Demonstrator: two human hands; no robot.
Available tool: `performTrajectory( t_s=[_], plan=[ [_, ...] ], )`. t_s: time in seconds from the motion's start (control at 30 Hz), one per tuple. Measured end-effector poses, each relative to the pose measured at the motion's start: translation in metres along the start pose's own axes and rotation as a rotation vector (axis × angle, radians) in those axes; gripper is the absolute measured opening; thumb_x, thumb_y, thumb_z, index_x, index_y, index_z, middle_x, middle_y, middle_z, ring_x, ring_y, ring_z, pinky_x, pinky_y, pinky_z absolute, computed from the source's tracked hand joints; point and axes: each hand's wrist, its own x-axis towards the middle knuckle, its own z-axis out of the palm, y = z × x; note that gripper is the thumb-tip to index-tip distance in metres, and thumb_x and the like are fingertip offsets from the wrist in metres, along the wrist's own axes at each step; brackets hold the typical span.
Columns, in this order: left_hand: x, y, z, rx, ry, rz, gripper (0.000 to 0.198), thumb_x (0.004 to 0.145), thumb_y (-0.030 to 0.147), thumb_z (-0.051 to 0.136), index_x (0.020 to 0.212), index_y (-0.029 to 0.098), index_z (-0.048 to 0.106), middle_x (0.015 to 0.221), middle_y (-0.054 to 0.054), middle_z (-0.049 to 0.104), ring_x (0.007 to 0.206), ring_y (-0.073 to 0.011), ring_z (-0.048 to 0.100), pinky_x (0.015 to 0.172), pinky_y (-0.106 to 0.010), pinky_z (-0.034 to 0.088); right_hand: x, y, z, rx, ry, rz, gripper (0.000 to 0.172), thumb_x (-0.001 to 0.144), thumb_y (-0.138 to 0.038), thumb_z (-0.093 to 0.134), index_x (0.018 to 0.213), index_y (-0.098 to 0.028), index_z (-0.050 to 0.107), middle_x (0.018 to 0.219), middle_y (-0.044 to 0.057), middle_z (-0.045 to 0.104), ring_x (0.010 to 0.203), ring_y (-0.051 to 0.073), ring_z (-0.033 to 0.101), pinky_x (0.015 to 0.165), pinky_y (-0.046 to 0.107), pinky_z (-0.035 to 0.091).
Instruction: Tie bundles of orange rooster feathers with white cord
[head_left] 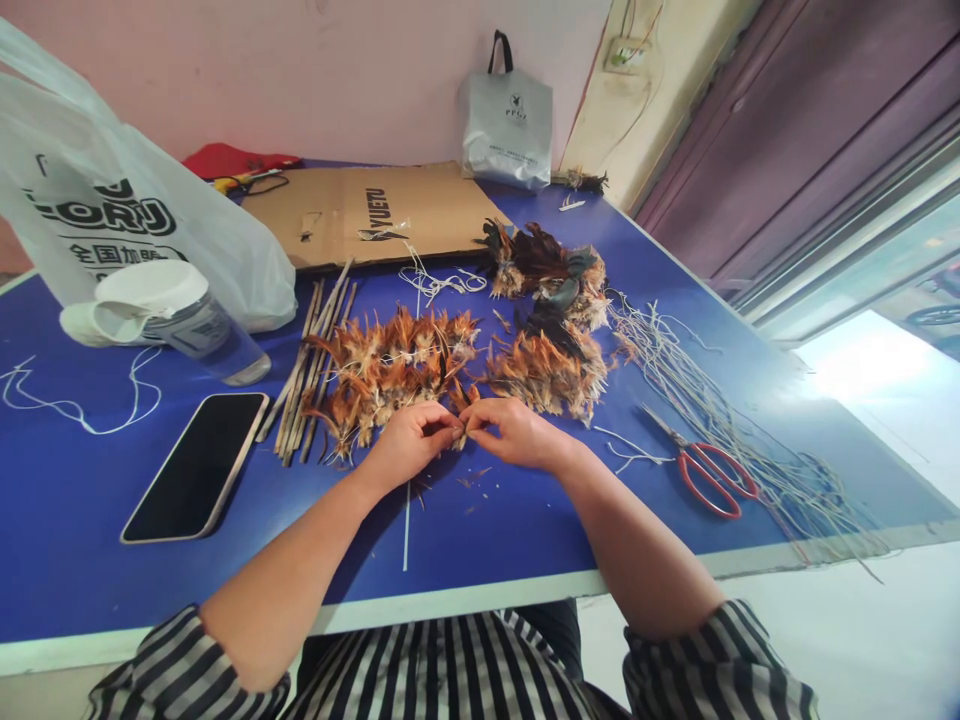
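Over the blue table (517,530), my left hand (412,440) and my right hand (514,430) meet fingertip to fingertip. Both pinch the base of a small bundle of orange-brown feathers (463,397), whose tips point away from me. Just beyond my left hand lie rows of tied feather bunches (405,345) with white string across them. Past my right hand is a pile of loose brown feathers (551,372), with dark, glossy feathers (541,258) behind it. Whether a thread runs between my fingers, I cannot tell.
Red-handled scissors (716,480) and many long strings (690,370) lie at right. Thin sticks (307,370), a phone (196,467), a clear bottle (210,335) and a white plastic bag (217,220) are at left. Flat cardboard (337,210) and a grey bag (508,130) stand behind.
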Motion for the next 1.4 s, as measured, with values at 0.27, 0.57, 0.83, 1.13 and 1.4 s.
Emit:
performTrajectory(
  t_s=[0.27,0.57,0.83,1.13,1.4],
  plan=[
    [0.001,-0.009,0.005,0.011,0.014,0.046,0.015,0.073,0.03,0.063,0.071,0.016,0.067,0.08,-0.004,0.06,0.063,-0.0105,0.054,0.056,-0.021,0.044,0.0,0.002,-0.001,-0.011,-0.083,0.001,0.015,0.074,-0.006,0.049,0.072,-0.017,0.06,0.081,0.002,0.065,0.074,0.012,0.058,0.073,0.024,0.043],
    [0.002,-0.004,0.004,-0.102,-0.134,-0.187,0.014,0.072,0.026,0.062,0.076,0.013,0.064,0.06,-0.001,0.061,0.053,-0.0098,0.056,0.053,-0.02,0.045,0.0,0.015,-0.007,0.157,-0.196,-0.01,0.01,0.073,-0.008,0.055,0.068,-0.015,0.058,0.112,0.006,0.059,0.097,0.014,0.057,0.088,0.028,0.041],
    [0.003,-0.003,0.006,-0.075,-0.189,-0.183,0.015,0.074,0.027,0.061,0.075,0.013,0.063,0.057,-0.001,0.062,0.053,-0.01,0.057,0.054,-0.019,0.045,0.001,0.017,-0.006,0.086,-0.203,-0.017,0.011,0.072,-0.007,0.056,0.067,-0.016,0.061,0.104,0.005,0.058,0.098,0.015,0.054,0.09,0.029,0.04],
    [0.002,-0.006,0.011,0.083,-0.19,-0.068,0.013,0.076,0.025,0.057,0.073,0.013,0.062,0.059,0.0,0.06,0.054,-0.0103,0.056,0.053,-0.019,0.041,0.0,0.013,-0.008,0.017,-0.181,-0.023,0.012,0.072,-0.007,0.055,0.066,-0.015,0.061,0.095,0.005,0.055,0.09,0.014,0.053,0.084,0.028,0.042],
    [-0.001,0.001,0.012,0.239,-0.179,0.328,0.011,0.078,0.014,0.053,0.072,0.015,0.063,0.081,-0.005,0.064,0.079,-0.0133,0.059,0.075,-0.024,0.044,0.004,0.016,0.001,-0.052,-0.137,-0.073,0.017,0.069,-0.001,0.049,0.059,-0.015,0.053,0.081,0.004,0.056,0.079,0.013,0.052,0.078,0.025,0.042]
  ],
)
